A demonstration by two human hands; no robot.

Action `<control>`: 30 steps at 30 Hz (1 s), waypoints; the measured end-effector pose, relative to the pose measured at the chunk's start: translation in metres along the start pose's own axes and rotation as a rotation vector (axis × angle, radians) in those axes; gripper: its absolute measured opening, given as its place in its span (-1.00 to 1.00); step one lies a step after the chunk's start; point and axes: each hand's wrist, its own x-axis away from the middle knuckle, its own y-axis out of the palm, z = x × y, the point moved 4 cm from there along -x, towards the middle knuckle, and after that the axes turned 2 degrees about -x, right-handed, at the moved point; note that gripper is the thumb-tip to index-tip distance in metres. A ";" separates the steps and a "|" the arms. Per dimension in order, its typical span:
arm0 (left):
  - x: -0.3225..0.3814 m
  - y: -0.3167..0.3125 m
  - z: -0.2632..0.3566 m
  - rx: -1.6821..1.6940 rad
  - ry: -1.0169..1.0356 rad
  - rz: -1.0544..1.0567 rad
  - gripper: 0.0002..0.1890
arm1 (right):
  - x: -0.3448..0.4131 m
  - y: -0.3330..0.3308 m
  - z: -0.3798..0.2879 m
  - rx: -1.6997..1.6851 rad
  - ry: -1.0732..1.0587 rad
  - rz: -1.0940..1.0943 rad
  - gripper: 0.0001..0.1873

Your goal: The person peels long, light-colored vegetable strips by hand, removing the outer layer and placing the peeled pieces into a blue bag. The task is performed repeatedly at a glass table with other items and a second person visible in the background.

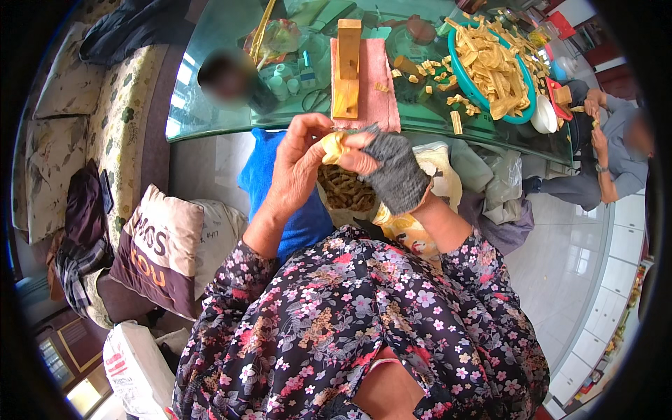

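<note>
Between my hands is a small pale-yellow curled piece (334, 148), whose material I cannot tell for sure. My left hand (304, 157), bare, pinches its left side between thumb and fingers. My right hand (391, 165) wears a grey fingerless knitted glove, and its bare thumb and fingertip press on the piece's right side. Just beyond, a wooden block tool (346, 100) with an upright part lies on a pink cloth (387, 107) at the table edge. Below my hands, many brown curled pieces (344, 191) fill a container near my lap.
The glass table (226, 123) carries a teal basket (454, 58) heaped with pale yellow strips, scattered short pieces (457, 122), small bottles (278, 86), scissors (316, 100) and a white bowl (544, 114). A person (619, 152) sits at the right, holding a strip. A cushion (157, 247) lies at the left.
</note>
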 end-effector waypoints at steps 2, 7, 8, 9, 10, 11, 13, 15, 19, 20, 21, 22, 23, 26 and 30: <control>-0.001 -0.007 -0.006 0.114 0.042 0.053 -0.88 | 0.002 0.003 0.001 -0.104 0.077 -0.055 -0.74; 0.012 0.005 -0.011 0.036 -0.048 0.228 -0.95 | 0.008 0.008 0.025 -0.482 0.550 0.005 -0.76; 0.014 0.008 -0.007 0.000 -0.073 0.257 -0.94 | 0.005 0.008 0.025 -0.544 0.553 0.070 -0.79; 0.015 0.010 -0.003 -0.036 -0.099 0.288 -0.94 | 0.004 0.008 0.024 -0.606 0.557 0.134 -0.81; 0.013 0.016 0.004 -0.049 -0.028 0.311 -0.94 | 0.004 0.008 0.025 -0.607 0.603 0.182 -0.82; 0.012 0.017 0.001 -0.017 -0.052 0.277 -0.93 | 0.005 0.009 0.027 -0.642 0.622 0.190 -0.83; 0.007 0.015 -0.005 0.041 -0.095 0.208 -0.93 | 0.006 0.010 0.029 -0.720 0.653 0.204 -0.86; 0.004 0.012 -0.006 0.067 -0.138 0.148 -0.93 | 0.006 0.004 0.034 -0.834 0.725 0.190 -0.81; 0.004 0.010 0.013 0.121 -0.181 0.088 -0.92 | 0.004 -0.012 0.043 -0.769 0.697 0.333 -0.83; 0.006 0.010 0.020 0.113 -0.183 0.088 -0.91 | 0.003 -0.021 0.045 -0.770 0.738 0.410 -0.86; 0.009 0.009 0.022 0.118 -0.192 0.090 -0.92 | 0.003 -0.021 0.044 -0.802 0.727 0.394 -0.86; 0.012 0.008 0.024 0.123 -0.201 0.093 -0.92 | 0.005 -0.020 0.043 -0.833 0.716 0.377 -0.86; 0.013 0.006 0.024 0.128 -0.210 0.096 -0.92 | 0.006 -0.020 0.043 -0.864 0.705 0.359 -0.85; 0.009 -0.009 0.023 -0.039 -0.175 0.142 -0.88 | 0.007 -0.018 0.046 -0.906 0.705 0.298 -0.82; 0.009 0.001 0.046 -0.748 0.130 0.203 -0.69 | 0.004 -0.002 0.043 -0.662 0.729 0.265 -0.76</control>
